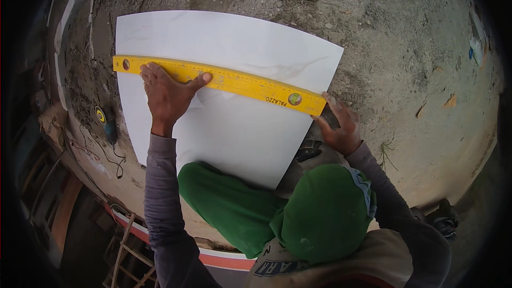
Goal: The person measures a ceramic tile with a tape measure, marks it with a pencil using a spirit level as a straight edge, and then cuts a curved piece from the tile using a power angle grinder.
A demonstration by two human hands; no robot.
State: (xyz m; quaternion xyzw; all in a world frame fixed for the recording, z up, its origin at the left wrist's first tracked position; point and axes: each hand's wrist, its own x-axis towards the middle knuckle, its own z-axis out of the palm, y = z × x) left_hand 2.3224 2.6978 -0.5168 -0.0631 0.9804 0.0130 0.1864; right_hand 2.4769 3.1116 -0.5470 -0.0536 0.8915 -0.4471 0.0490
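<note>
Yellow spirit level (224,81) lies across glossy white tile (224,128).

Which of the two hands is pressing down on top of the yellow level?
The left hand: its palm and fingers lie flat across the yellow level on the white tile. The right hand only touches the level's end at the tile's right edge.

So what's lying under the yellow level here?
The yellow level lies across a large white tile, which rests on rough dirt ground. The left hand presses on the level; the right hand holds its end. The tile strip beneath is hidden.
</note>
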